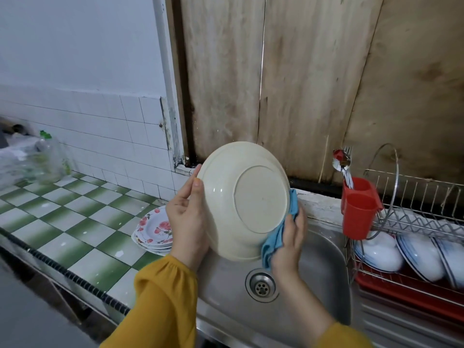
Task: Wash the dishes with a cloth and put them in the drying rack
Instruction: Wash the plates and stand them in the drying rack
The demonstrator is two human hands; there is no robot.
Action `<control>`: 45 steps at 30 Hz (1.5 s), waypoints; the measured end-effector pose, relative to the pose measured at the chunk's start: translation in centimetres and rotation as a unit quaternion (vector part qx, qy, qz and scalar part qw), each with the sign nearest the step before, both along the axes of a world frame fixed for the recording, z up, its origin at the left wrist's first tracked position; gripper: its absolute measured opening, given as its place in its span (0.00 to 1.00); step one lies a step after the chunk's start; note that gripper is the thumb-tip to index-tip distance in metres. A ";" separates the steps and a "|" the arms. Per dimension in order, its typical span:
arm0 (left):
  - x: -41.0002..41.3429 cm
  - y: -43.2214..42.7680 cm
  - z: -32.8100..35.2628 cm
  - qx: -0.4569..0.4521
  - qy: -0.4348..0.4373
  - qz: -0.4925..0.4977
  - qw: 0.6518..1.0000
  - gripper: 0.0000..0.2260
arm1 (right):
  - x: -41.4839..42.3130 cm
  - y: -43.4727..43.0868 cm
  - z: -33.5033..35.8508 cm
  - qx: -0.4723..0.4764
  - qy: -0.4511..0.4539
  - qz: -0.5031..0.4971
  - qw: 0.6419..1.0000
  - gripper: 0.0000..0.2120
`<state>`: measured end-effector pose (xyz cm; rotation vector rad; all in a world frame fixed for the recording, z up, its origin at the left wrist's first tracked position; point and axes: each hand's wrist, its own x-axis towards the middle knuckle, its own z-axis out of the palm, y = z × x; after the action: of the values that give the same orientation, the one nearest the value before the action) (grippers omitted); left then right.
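Observation:
A cream bowl point(244, 199) is held upright over the steel sink point(324, 267), its underside facing me. My left hand point(187, 217) grips its left rim, thumb on the back. My right hand point(291, 243) holds a blue cloth point(276, 241) pressed against the bowl's lower right rim. The wire drying rack point(411, 222) stands at the right with several white bowls point(381, 252) leaning in it. A stack of flowered plates point(154, 228) lies on the counter left of the sink.
A red cutlery cup point(356, 212) with spoons and a fork hangs on the rack's left end. The green-and-white tiled counter point(62, 214) stretches left, with a plastic bottle point(49, 156) at its far end. Wooden boards stand behind the sink.

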<state>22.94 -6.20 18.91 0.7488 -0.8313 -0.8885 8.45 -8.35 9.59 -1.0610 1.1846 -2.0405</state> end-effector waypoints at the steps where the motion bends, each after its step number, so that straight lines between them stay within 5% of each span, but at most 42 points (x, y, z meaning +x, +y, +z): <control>1: 0.3 -0.1 0.1 -0.004 -0.019 -0.008 1.000 0.10 | -0.5 -0.5 1.2 0.023 -0.006 0.022 0.999 0.18; 4: 0.2 0.3 0.1 -0.032 -0.114 -0.036 0.992 0.12 | -2.0 -1.7 4.1 0.099 0.030 0.029 0.994 0.11; 7: -1.5 1.3 -0.8 -0.039 -0.164 -0.066 0.983 0.12 | -1.6 -0.7 5.6 0.141 0.146 -0.036 0.978 0.28; 9: -2.6 1.8 -1.6 -0.033 -0.161 -0.069 0.984 0.14 | 0.0 1.5 5.3 0.051 0.268 -0.100 0.957 0.31; 12: -2.9 1.5 -2.7 0.000 -0.106 -0.042 0.993 0.14 | 1.8 4.0 2.5 -0.086 0.480 -0.113 0.866 0.26; 14: -2.3 1.0 -3.1 0.009 -0.071 -0.020 0.997 0.13 | 1.6 4.1 0.5 -0.091 0.517 -0.087 0.847 0.26; 18: -1.6 1.3 -2.7 -0.002 -0.083 -0.015 0.996 0.12 | 0.3 2.3 0.7 0.096 0.321 -0.032 0.942 0.29; 20: -1.9 1.7 -2.8 0.005 -0.107 -0.023 0.994 0.12 | 0.2 1.5 2.2 0.158 0.307 -0.027 0.938 0.32; 26: -1.1 1.5 -2.7 0.007 -0.085 -0.005 0.996 0.12 | 2.3 3.1 1.7 -0.053 0.454 -0.042 0.888 0.26; 28: -0.8 2.0 -2.7 0.010 -0.076 -0.013 0.997 0.11 | 1.2 2.2 1.7 -0.028 0.374 -0.042 0.926 0.24; 31: -0.6 3.1 -2.7 -0.018 -0.107 -0.027 0.994 0.12 | -0.6 0.0 2.7 0.107 0.096 0.029 0.989 0.12; 34: -0.1 3.5 -2.6 -0.021 -0.121 -0.042 0.992 0.12 | -2.3 -1.4 4.1 0.241 -0.116 0.132 0.954 0.15; 38: 0.4 3.1 -2.1 -0.022 -0.153 -0.074 0.985 0.08 | -3.0 -1.5 5.1 0.268 -0.144 0.142 0.942 0.16; 42: 0.8 0.8 -3.3 0.152 -0.323 0.051 0.933 0.12 | -2.9 -1.1 5.5 0.190 -0.142 0.050 0.970 0.12; 45: 0.7 0.2 -2.3 0.307 -0.238 0.031 0.921 0.19 | -3.4 -1.0 5.1 0.120 -0.142 -0.003 0.983 0.16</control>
<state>23.64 -5.98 16.58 1.5813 -0.9499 -0.9307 5.08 -9.35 14.69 -0.6278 1.2426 -1.9179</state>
